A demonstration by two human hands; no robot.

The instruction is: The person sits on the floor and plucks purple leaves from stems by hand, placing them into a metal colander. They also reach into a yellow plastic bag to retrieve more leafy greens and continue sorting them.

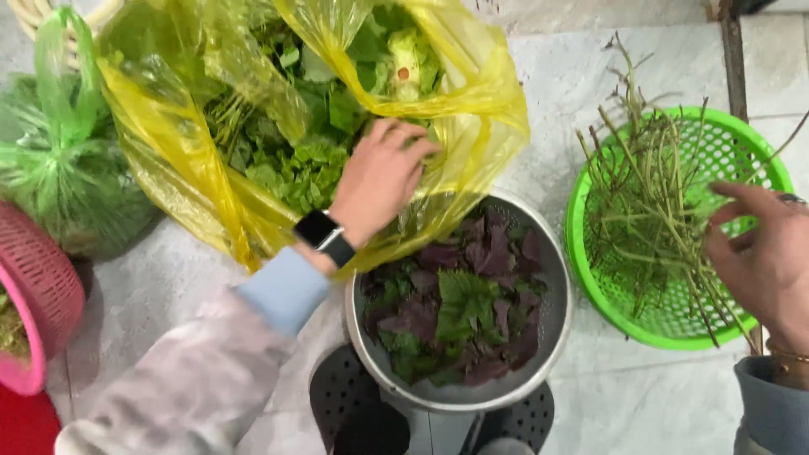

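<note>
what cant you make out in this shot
Head view only:
- Left hand fingertips: buried in the greens in the yellow bag, so any grip is hidden.
- Right hand: cut off by the right edge.
- Pink basket: cut off at left, contents barely visible.
- Green bag: contents blurred by plastic.

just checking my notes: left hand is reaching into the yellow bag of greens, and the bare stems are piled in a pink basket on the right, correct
Not quite. The head view shows the bare stems piled in a green basket, not a pink one; the pink basket sits at the far left. The rest holds: the left hand is reaching into the yellow bag of greens.
</note>
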